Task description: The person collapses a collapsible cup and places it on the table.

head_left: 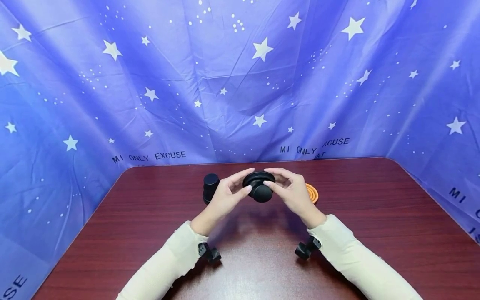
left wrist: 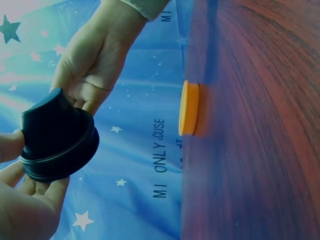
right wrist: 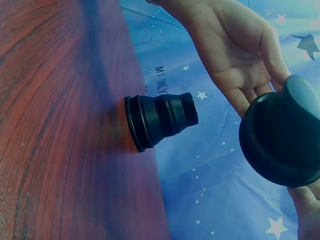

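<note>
Both hands hold up a black, wide-rimmed round piece (head_left: 258,183) with a narrower knob-like end, above the table. My left hand (head_left: 228,193) pinches its left side, thumb on the narrower part and fingers at the rim. On the opposite side my right hand (head_left: 292,191) grips it the same way. In the left wrist view the piece (left wrist: 55,140) is tilted between the two hands. Behind the left hand stands a black stepped, tapering piece (right wrist: 162,120), wide end down. An orange ringed disc (head_left: 312,193) lies behind the right hand, partly hidden by it.
The dark red wooden table (head_left: 255,258) has a rounded far edge. Beyond it hangs a blue-purple curtain (head_left: 225,83) with white stars and lettering. Black wrist devices (head_left: 210,253) stick out below the cream sleeves (head_left: 168,262).
</note>
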A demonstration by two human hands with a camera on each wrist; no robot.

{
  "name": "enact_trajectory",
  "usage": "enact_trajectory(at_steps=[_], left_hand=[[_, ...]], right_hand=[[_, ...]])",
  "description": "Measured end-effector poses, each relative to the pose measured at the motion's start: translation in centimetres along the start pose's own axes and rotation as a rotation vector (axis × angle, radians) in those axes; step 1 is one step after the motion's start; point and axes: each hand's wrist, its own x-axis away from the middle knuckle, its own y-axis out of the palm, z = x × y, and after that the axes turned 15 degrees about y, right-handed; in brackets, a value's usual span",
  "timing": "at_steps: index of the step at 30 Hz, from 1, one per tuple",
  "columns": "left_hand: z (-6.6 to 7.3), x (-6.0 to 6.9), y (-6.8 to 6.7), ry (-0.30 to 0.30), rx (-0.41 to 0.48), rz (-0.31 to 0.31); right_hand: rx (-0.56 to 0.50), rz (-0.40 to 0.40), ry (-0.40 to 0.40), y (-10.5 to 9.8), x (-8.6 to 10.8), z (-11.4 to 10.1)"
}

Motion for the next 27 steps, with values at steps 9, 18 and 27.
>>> enact_trajectory(at_steps=[9,18,27], left_hand=[[0.3,-0.4,0.7,0.002,-0.096,0.040],[2.7,-0.7,0.9,-0.013,-0.153,0.077],[0.3,-0.3,0.1,0.027,-0.096,0.025]], right_hand=[[0.017,0.041,0.026,0.2,0.1,0.1],[0.004,0.011,0.089,0.1,0.0,0.4],[0.036,-0.076,0.167,0.1,0.1,-0.1]])
